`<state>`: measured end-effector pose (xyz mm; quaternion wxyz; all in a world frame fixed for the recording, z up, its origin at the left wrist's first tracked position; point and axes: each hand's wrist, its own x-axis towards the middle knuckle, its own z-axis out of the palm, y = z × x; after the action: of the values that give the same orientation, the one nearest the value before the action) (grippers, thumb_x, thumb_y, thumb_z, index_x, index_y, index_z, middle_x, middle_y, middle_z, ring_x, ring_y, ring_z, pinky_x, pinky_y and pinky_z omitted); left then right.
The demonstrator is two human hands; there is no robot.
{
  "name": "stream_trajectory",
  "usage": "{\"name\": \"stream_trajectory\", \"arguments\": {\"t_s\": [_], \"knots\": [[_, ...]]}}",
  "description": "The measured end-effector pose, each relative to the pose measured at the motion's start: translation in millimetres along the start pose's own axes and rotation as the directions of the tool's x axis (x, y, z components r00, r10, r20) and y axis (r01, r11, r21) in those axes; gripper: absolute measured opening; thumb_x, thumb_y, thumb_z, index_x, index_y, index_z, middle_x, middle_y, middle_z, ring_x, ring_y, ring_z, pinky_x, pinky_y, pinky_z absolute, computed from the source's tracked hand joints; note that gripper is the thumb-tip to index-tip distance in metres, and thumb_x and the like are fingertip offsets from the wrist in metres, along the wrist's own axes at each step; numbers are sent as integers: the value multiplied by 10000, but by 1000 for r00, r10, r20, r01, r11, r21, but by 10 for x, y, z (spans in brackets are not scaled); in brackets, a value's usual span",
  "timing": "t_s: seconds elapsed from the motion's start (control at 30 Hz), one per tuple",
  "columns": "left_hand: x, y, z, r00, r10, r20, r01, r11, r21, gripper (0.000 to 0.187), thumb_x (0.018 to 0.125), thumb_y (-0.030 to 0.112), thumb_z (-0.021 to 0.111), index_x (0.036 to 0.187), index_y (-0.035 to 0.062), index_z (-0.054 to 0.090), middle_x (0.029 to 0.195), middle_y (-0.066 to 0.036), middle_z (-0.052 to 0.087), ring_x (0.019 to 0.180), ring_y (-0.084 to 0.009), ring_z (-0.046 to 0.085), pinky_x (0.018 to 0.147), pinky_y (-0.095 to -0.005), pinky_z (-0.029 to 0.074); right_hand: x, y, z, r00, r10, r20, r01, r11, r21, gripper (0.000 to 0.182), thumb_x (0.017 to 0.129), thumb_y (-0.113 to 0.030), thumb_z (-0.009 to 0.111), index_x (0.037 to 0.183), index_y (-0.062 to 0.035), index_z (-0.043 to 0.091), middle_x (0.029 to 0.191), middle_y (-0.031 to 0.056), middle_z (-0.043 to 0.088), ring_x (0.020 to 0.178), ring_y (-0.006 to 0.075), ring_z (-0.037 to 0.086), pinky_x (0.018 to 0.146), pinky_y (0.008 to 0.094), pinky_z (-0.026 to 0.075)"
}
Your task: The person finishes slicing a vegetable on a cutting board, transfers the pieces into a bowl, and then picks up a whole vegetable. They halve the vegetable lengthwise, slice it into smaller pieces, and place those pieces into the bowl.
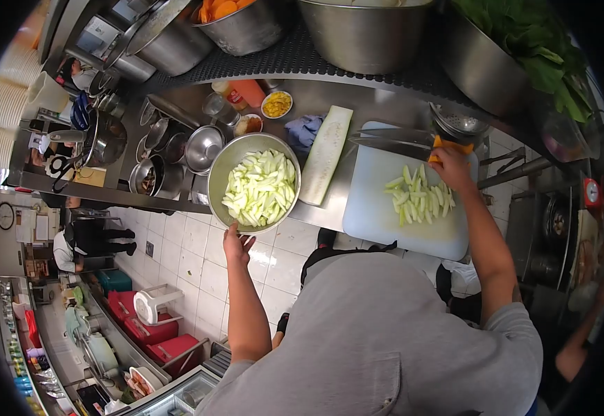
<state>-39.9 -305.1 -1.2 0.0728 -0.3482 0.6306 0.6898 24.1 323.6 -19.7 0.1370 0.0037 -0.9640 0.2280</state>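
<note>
My left hand (237,245) grips the near rim of a metal bowl (216,197), thumb at the edge and fingers underneath. Pale green cut vegetable pieces (260,187) fill much of the bowl. On the right, my right hand (452,166) is closed round the orange handle of a knife (395,145), its blade pointing left over the white cutting board (371,201). A second blade (395,132) shows just beyond it. More cut pieces (416,197) lie in a pile on the board. Between bowl and board rests a long halved pale vegetable (328,154), cut side up.
A bluish cloth (305,132), a small bowl of yellow food (276,105) and an empty steel bowl (205,149) stand behind. Large pots (364,35) line the overhead shelf (357,78). Another person (83,239) stands far left; a red stool (174,348) is lower left.
</note>
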Motion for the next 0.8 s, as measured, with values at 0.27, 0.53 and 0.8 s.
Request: {"name": "stream_trajectory", "arguments": {"t_s": [0.27, 0.53, 0.8], "knots": [[146, -177, -7, 989, 3, 145, 15, 992, -124, 526, 848, 44, 468, 1356, -88, 425, 1285, -237, 563, 1155, -388, 606, 933, -547, 561, -596, -157, -9, 849, 503, -160, -418, 826, 378, 200, 910, -176, 689, 1029, -24, 640, 1052, 138, 658, 1013, 333, 625, 863, 432, 493], [-290, -716, -985, 995, 96, 19, -90, 972, -219, 446, 751, 1, 476, 1180, -114, 519, 1171, -170, 594, 1081, -318, 621, 961, -469, 539, -1221, 45, 351, 889, 361, -280, -299, 923, 241, 421, 907, -264, 693, 1217, -9, 565, 1340, 220, 545, 1263, 399, 503, 1069, 456, 406], [-556, -1209, -1745, 995, 25, -99, -44, 981, -188, 357, 739, 31, 501, 1084, -49, 547, 1064, -138, 604, 977, -295, 647, 846, -459, 577, -1022, -327, 537, 971, 197, -134, -165, 962, 218, 810, 832, -379, 745, 1407, 75, 400, 1444, 314, 410, 1368, 466, 370, 1162, 506, 292]]}}
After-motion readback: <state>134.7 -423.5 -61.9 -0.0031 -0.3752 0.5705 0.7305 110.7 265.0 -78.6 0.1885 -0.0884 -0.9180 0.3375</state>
